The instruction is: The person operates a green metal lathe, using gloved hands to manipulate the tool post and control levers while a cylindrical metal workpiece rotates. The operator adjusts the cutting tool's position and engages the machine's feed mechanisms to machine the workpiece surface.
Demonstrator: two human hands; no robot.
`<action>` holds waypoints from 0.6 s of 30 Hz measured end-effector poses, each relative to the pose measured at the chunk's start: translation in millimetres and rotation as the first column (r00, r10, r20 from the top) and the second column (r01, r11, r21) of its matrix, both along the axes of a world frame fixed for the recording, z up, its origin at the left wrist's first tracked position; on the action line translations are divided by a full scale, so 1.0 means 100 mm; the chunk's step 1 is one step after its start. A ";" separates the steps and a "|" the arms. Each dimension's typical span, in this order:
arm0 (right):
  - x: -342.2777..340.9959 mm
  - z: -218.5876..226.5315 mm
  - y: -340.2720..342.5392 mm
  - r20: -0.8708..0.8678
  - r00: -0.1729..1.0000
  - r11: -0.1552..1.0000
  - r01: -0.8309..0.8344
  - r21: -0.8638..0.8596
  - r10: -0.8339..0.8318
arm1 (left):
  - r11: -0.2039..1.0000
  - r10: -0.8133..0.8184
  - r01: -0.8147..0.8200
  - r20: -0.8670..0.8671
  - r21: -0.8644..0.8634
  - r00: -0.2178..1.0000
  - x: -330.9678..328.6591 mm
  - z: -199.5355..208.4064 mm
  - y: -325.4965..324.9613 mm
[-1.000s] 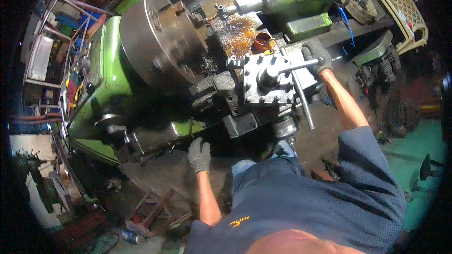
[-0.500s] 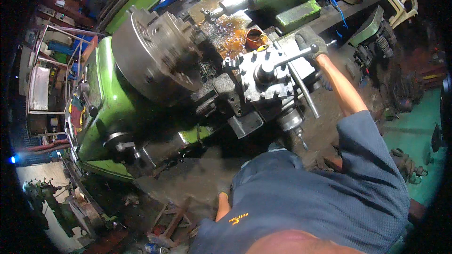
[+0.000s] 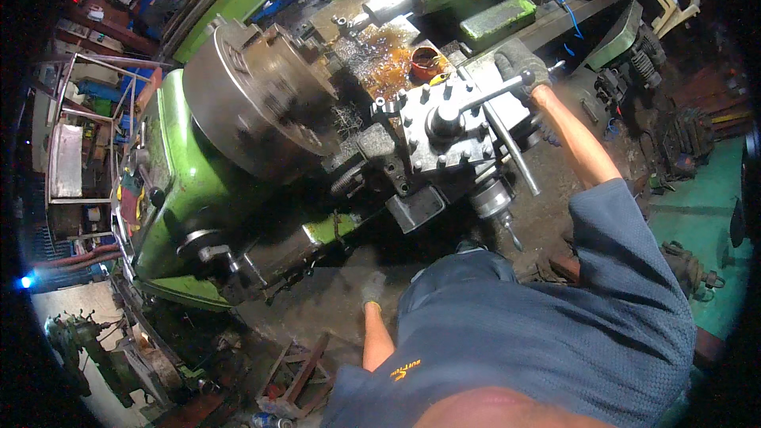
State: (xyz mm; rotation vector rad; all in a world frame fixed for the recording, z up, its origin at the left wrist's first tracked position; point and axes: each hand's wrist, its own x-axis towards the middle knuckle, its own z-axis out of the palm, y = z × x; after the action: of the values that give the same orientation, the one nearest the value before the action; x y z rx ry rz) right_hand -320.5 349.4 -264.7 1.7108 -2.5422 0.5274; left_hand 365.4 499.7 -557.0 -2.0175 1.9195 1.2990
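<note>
Head view: gloved right hand [image 3: 519, 62] at the ball-ended lever [image 3: 485, 97] on a lathe's [image 3: 178, 154] square tool post [image 3: 469, 138].
Whether its fingers are clamped on the lever cannot be told. Bright bare metal, the tool post stands right of the blurred chuck [image 3: 254, 99], bolts ringing its dark hub [image 3: 445, 123]; a red pot [image 3: 426, 70] sits just beyond. The gloved left hand [image 3: 372, 288], fingers indistinct, hangs apart from the lathe.

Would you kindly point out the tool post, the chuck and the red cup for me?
Tool post [image 3: 445, 122]: head view, on its central hub.
Chuck [image 3: 227, 103]: head view, on its smooth outer side.
Red cup [image 3: 426, 71]: head view, on its outer wall.
</note>
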 end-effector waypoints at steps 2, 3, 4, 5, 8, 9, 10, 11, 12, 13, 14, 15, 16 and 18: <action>-0.01 -0.07 0.05 0.005 0.999 0.997 0.048 -0.062 -0.048 | 1.000 0.004 -0.004 -0.017 0.017 1.000 -0.10 0.09 -0.08; -0.04 -0.08 0.07 0.005 0.998 0.997 0.056 -0.055 -0.055 | 1.000 0.006 -0.005 -0.026 0.026 1.000 -0.15 0.12 -0.12; -0.04 -0.09 0.05 0.012 0.999 0.998 0.049 -0.049 -0.049 | 0.998 -0.037 0.038 -0.022 0.040 0.999 -0.11 0.07 -0.10; -0.02 -0.08 -0.01 0.020 0.999 0.999 0.031 -0.043 -0.030 | 0.996 -0.068 0.069 -0.018 0.055 0.998 -0.02 -0.06 -0.02; 0.02 0.00 -0.01 0.014 1.000 0.999 0.024 -0.027 -0.024 | 0.985 -0.118 0.112 0.036 0.127 0.992 -0.02 -0.17 0.10; 0.03 0.03 0.01 0.009 1.000 0.999 0.022 -0.025 -0.021 | 0.981 -0.124 0.113 0.064 0.156 0.990 -0.05 -0.17 0.13; 0.06 0.07 0.00 0.008 1.000 1.000 0.012 -0.023 -0.012 | 0.959 -0.268 0.255 0.101 0.124 0.958 -0.02 -0.18 0.18; 0.07 0.11 -0.01 0.007 1.000 1.000 0.001 -0.021 0.000 | 0.915 -0.402 0.392 0.142 0.098 0.904 0.01 -0.20 0.23; 0.09 0.14 -0.03 0.008 1.000 1.000 0.003 0.026 -0.004 | 0.851 -0.525 0.520 0.187 0.079 0.831 0.03 -0.21 0.27; 0.08 0.15 -0.02 0.003 1.000 0.997 0.015 0.074 -0.015 | 0.834 -0.551 0.545 0.196 0.092 0.811 -0.02 -0.19 0.26; 0.07 0.17 0.00 -0.001 1.000 0.992 0.030 0.121 -0.030 | 0.814 -0.580 0.572 0.206 0.105 0.788 -0.07 -0.12 0.24; 0.07 0.19 0.02 0.004 0.999 0.991 0.043 0.128 -0.044 | 0.793 -0.608 0.598 0.215 0.120 0.764 -0.12 -0.05 0.22; 0.09 0.22 0.02 0.014 0.999 0.990 0.046 0.135 -0.048 | 0.806 -0.592 0.579 0.198 0.121 0.781 -0.11 -0.03 0.23; 0.09 0.21 0.02 0.024 0.998 0.989 0.053 0.137 -0.056 | 0.830 -0.558 0.544 0.163 0.126 0.814 -0.10 -0.01 0.23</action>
State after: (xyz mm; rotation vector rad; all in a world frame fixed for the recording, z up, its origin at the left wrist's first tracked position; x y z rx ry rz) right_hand -311.2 351.6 -243.2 1.6796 -2.6937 0.3855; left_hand 355.7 523.1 -557.7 -1.3229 2.0949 0.9621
